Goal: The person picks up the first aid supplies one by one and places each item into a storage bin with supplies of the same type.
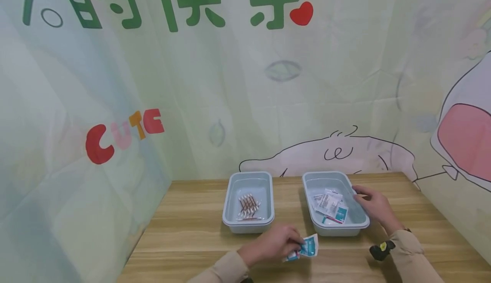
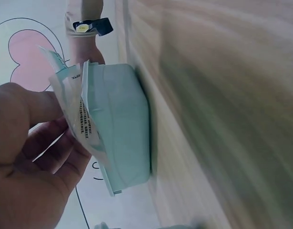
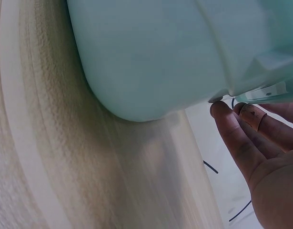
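Observation:
My left hand [image 1: 277, 241] pinches small blue-and-white sachets [image 1: 309, 246] above the table, in front of the bins. In the left wrist view, the thumb and fingers hold a white printed sachet face [image 2: 79, 107] by its edge. Flat packets of the same sort [image 1: 330, 203] lie loosely piled in the right-hand pale blue plastic bin [image 1: 339, 231]. At that bin's right rim is my right hand [image 1: 375, 206], thumb over the edge. Its fingers [image 3: 239, 143] reach under the rim from outside in the right wrist view.
Left of it stands a matching bin [image 1: 248, 228] with brown-stemmed, white-tipped cotton swabs [image 1: 249, 205] inside. Both bins sit on a wood-grain table [image 1: 184, 223] near its back edge. A printed cloth backdrop [image 1: 215, 87] hangs behind and at both sides.

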Motion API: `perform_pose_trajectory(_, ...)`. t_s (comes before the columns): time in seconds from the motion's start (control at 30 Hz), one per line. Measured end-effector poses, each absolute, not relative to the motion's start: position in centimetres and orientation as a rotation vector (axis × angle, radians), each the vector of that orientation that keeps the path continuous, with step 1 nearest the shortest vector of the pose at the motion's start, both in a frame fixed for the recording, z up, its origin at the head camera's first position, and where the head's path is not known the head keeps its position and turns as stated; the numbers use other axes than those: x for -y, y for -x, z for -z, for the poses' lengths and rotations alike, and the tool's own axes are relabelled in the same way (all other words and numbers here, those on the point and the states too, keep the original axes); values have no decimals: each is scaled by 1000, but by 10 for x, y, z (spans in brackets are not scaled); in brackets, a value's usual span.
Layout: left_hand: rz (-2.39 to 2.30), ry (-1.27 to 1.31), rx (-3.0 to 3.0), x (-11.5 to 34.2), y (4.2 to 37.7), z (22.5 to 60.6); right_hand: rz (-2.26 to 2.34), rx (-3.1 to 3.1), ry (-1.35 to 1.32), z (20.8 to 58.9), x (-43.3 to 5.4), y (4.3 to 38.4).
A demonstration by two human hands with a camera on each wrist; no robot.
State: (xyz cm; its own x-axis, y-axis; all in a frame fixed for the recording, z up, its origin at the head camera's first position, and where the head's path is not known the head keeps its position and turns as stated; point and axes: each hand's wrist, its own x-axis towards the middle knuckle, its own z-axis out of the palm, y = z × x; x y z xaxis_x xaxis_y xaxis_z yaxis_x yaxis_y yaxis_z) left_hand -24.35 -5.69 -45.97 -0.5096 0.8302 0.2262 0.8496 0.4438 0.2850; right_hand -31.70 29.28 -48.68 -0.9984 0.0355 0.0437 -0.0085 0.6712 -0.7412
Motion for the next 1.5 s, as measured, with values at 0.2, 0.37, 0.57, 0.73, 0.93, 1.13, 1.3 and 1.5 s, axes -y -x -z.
perform_pose_trajectory(0.2,526,1536,2573,50,248,453,-1260,2815,21,487,-293,318)
perform_pose_trajectory(0.37,497,1541,2556,46,249,450,-1263,2812,12,487,-294,319)
perform_pose_trajectory(0.57,515,1541,2570,42,252,448,-1278,2806,8,488,-295,319)
perform_pose_trajectory(0.73,555,1553,2562,37,257,445,-1269,2803,6,488,-296,318)
perform_pose_trajectory(0.93,567,1541,2572,32,263,441,-1282,2822,29,487,-295,320)
perform_pose_trajectory(1.13,558,1515,2532,30,267,437,-1269,2829,20,486,-295,321)
perform_pose_trajectory(1.3,546,1489,2521,27,269,435,-1263,2828,21,488,-296,320)
perform_pose_trajectory(1.5,566,1465,2524,22,271,431,-1260,2813,-4,489,-296,319)
